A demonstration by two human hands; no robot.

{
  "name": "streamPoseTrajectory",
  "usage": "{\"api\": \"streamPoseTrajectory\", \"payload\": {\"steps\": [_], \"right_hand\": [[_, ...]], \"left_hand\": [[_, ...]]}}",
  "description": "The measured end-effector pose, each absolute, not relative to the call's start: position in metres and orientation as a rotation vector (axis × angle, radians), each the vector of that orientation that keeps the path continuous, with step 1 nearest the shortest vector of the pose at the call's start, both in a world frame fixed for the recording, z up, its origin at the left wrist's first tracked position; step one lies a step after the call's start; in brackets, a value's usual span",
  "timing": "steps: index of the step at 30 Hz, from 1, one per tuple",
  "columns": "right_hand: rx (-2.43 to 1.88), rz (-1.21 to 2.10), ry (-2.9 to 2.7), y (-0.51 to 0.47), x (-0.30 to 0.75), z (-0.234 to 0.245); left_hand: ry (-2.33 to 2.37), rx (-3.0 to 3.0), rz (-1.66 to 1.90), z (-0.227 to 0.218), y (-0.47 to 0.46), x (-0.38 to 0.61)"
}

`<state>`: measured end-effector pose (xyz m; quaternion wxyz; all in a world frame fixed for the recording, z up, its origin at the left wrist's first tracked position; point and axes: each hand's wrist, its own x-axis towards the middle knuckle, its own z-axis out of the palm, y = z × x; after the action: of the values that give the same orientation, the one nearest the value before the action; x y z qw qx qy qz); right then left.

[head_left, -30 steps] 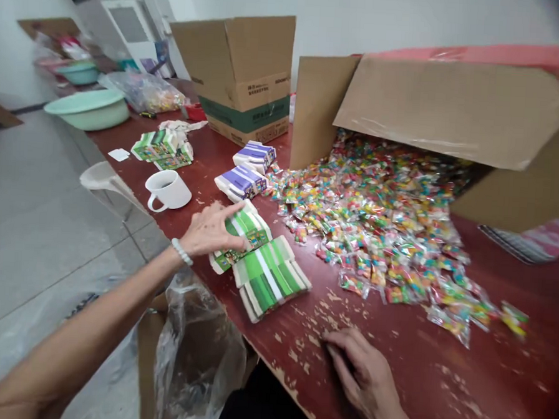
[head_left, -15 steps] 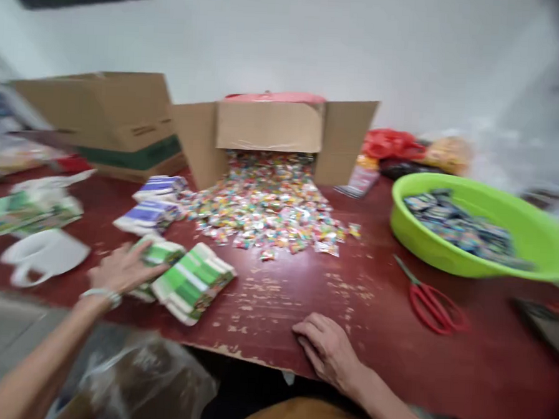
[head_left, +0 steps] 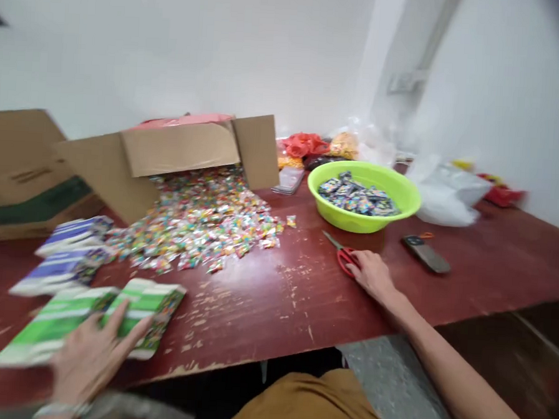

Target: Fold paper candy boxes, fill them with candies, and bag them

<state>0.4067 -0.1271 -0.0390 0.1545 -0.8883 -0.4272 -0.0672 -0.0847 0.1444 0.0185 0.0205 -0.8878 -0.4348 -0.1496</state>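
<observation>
My left hand [head_left: 89, 356] lies on two green-and-white packs, its fingers spread. The fingertips rest on the right green pack [head_left: 138, 311], while the left green pack [head_left: 53, 329] is beside and partly under the hand. My right hand [head_left: 374, 276] has its fingers closed on the red handles of the scissors [head_left: 344, 257], which lie on the table with the blades pointing away to the left. Two blue-and-white packs [head_left: 65, 267] sit behind the green ones. Many small, colourful wrapped pieces [head_left: 208, 221], perhaps sweets, spill out of an open cardboard box [head_left: 182, 149].
A lime-green basin [head_left: 363, 223] holds dark small packets [head_left: 357, 198]. Right of it lie a grey-brown handheld device [head_left: 426, 253] and white plastic bags [head_left: 449, 196]. Red bags [head_left: 304, 145] stand against the wall. Another cardboard box [head_left: 19, 164] is at the left.
The view has turned right. My right hand has gone from the table's front edge to the scissors. My left hand has shifted onto the right green pack, fingers spread.
</observation>
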Motion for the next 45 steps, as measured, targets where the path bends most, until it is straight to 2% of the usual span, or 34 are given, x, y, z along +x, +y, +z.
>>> {"api": "streamPoseTrajectory", "payload": {"steps": [3, 5, 7, 12, 14, 18, 27, 37, 45], "right_hand": [[-2.607, -0.141, -1.203, -0.118, 0.398, -0.046], [-2.747, -0.108, -1.186, -0.119, 0.398, -0.052], [-2.666, -0.003, -1.202, -0.123, 0.4, -0.059], [-1.959, 0.573, -0.884, -0.119, 0.359, -0.062], [-1.639, 0.894, -0.827, -0.108, 0.319, -0.052], [-1.286, 1.446, -0.809, -0.082, 0.234, -0.028], [-0.762, 1.951, -0.524, -0.046, 0.154, -0.018], [-0.816, 2.101, -0.343, -0.007, 0.129, -0.008], [-0.972, 2.042, -0.517, 0.011, 0.13, -0.019]], "left_hand": [[-1.53, -2.778, -0.301, 0.017, 0.128, -0.086], [-1.681, -2.788, -0.331, 0.015, 0.117, -0.082], [-1.774, -2.744, -0.352, 0.011, 0.109, -0.078], [-1.774, -2.599, -0.517, 0.007, 0.097, -0.064], [-1.774, -2.543, -0.548, 0.007, 0.096, -0.055], [-1.775, -2.472, -0.61, 0.001, 0.097, -0.035], [-1.665, -2.541, -0.737, -0.016, 0.095, -0.034], [-1.622, -2.597, -0.853, -0.023, 0.09, -0.034], [-1.582, -2.688, -0.785, -0.016, 0.095, -0.049]]}}
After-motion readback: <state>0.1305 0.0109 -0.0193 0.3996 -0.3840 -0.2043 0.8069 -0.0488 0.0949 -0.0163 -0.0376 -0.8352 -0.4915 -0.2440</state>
